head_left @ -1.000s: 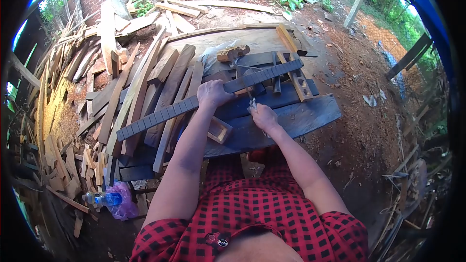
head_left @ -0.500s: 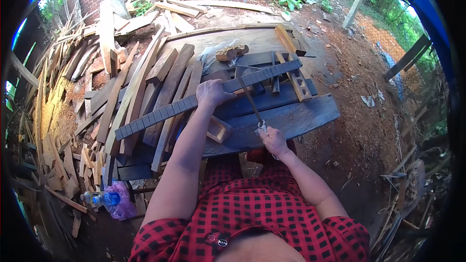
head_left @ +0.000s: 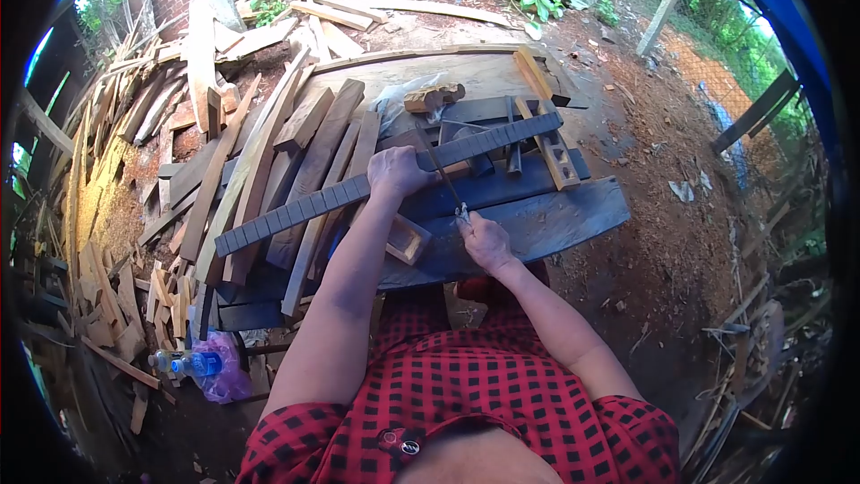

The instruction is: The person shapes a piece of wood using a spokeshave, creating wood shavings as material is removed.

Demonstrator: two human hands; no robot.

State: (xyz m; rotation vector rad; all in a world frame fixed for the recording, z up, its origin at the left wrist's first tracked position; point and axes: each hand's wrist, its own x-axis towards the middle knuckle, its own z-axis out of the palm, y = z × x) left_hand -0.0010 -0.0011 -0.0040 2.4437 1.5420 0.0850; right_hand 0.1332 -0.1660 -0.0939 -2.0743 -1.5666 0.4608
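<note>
A long wooden strip (head_left: 305, 209), scored with evenly spaced lines across its face, lies slantwise over the workbench (head_left: 573, 209). My left hand (head_left: 397, 171) is closed over it near its middle, pressing it down. In my right hand (head_left: 486, 242) is a narrow saw (head_left: 442, 168), its handle end wrapped in something whitish. The thin dark blade crosses the strip just right of my left hand and points away from me. Below the strip, between my hands, sits a small hollow wooden block (head_left: 407, 240). A slotted wooden piece (head_left: 560, 161) lies near the strip's far end.
Several planks (head_left: 318, 170) lie side by side left of the strip. A rough chunk of wood (head_left: 434, 98) rests behind it. Scrap wood (head_left: 116, 305) is heaped at left, beside plastic bottles (head_left: 199, 363) and a pink bag (head_left: 228, 376). Bare soil (head_left: 654, 215) stretches out on the right.
My right hand has moved forward and to the left, pushing the saw farther across the strip. My left hand stays in place on the strip.
</note>
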